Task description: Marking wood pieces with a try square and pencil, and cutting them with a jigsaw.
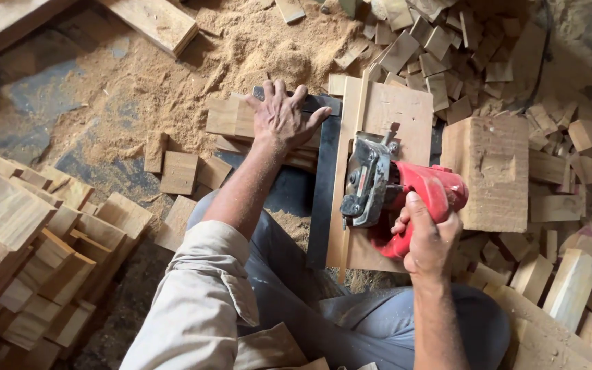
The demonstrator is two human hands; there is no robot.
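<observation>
Mid-cut: your right hand grips the red saw on its jig board; left hand flat, open, pinning the wood strips. Next needs steady feed, fingers clear.

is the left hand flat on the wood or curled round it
Flat: the left hand lies palm down, fingers spread, on the wood strips. The right hand grips the red saw.

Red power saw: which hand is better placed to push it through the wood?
The right hand: it grips the handle of the red power saw, which sits on the board. The left hand lies flat on the wood pieces, beside the saw.
</observation>
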